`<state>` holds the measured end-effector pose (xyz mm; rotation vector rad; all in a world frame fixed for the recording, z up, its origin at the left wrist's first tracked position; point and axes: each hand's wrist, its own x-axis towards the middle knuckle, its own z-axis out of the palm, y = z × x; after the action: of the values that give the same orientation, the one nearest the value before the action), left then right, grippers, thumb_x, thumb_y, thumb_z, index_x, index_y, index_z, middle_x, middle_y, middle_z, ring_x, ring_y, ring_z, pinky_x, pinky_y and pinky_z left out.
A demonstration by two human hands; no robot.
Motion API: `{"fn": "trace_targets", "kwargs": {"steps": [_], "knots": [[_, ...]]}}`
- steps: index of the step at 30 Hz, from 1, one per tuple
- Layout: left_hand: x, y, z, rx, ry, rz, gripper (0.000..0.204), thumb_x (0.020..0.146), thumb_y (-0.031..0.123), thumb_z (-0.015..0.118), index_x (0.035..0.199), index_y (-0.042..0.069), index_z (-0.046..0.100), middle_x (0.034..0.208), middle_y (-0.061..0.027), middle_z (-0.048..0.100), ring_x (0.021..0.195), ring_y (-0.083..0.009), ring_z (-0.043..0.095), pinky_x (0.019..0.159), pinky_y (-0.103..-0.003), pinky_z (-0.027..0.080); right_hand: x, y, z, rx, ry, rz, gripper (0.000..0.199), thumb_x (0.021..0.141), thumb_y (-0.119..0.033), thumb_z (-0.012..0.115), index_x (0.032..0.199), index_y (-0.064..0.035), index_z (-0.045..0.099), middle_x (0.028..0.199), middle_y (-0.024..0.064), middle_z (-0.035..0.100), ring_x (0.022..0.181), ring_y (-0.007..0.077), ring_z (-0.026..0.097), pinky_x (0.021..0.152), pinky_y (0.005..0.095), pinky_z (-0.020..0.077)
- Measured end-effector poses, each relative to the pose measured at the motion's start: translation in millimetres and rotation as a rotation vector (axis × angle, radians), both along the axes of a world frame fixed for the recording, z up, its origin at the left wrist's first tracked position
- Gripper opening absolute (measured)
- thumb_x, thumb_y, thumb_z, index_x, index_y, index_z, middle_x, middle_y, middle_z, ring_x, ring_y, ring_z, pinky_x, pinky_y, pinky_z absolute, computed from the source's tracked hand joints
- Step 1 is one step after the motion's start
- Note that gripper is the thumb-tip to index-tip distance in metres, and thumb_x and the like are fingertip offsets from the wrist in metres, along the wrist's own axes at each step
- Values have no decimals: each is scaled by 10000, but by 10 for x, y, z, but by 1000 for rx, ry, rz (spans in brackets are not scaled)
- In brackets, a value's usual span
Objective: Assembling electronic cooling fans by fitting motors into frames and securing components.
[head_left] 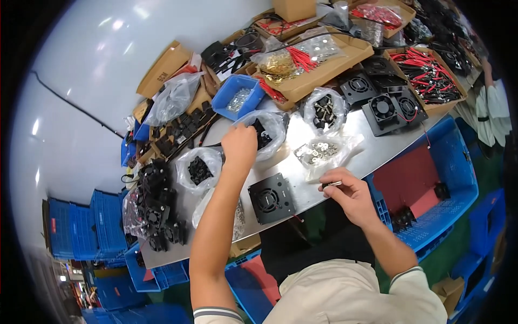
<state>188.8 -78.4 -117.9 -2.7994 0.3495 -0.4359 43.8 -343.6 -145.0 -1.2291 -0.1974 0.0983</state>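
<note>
- Left hand [239, 144] reaches forward into the mouth of a clear plastic bag [268, 131] of small black parts; fingers curled down inside the opening, whether anything is pinched there cannot be told
- Right hand [349, 194] sits at the near table edge, thumb and forefinger closed on a small metal screw [333, 184], its long axis roughly level and pointing toward the left hand
- Black fan module [271, 197] lies flat on the steel table [367, 141] between the two hands, just left of the right grip and nearer to it than to the left
- Module: square, dark, round grille facing up, red lead trailing from its near corner
- Open bag of washers [322, 152] lies just beyond the right grip
</note>
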Motion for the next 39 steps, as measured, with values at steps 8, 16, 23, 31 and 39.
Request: {"fn": "trace_targets", "kwargs": {"steps": [8,16,23,31,39], "knots": [[-73,25,-65,-44,-99,61,102,803,123,586,816,78,677,824,-110,662,798,-290,660,630,-411,547,167,-209,515,-556,-354,65,221,833,36,660,1051,3,644,956,63,609,773,121,571,663,239,470],[-579,-82,266,-985,-67,-21,198,846,67,630,1035,21,670,923,-97,684,884,-253,678,747,-382,537,322,72,344,-389,-468,2,270,792,68,666,1048,-14,692,990,90,646,914,191,597,831,304,465],[-1408,-339,157,-2640,340,-235,266,929,16,555,1186,-56,559,1073,-129,646,1006,-277,670,883,-360,568,144,784,475,-33,-610,79,306,782,108,650,1064,-5,686,1050,91,643,1109,270,557,978,392,425],[-1709,-156,55,-2677,383,-150,301,942,-12,550,1234,-84,546,1120,-168,641,1028,-270,665,878,-325,588,208,514,304,33,52,170,254,852,49,629,1104,16,623,1018,84,635,829,123,621,688,243,501],[-1760,-212,49,-2482,409,-145,283,900,-22,628,1182,-48,621,1148,-165,647,987,-228,656,866,-312,550,104,626,416,-514,-627,-11,225,821,5,693,1043,-8,660,984,121,627,820,252,649,696,315,528]]}}
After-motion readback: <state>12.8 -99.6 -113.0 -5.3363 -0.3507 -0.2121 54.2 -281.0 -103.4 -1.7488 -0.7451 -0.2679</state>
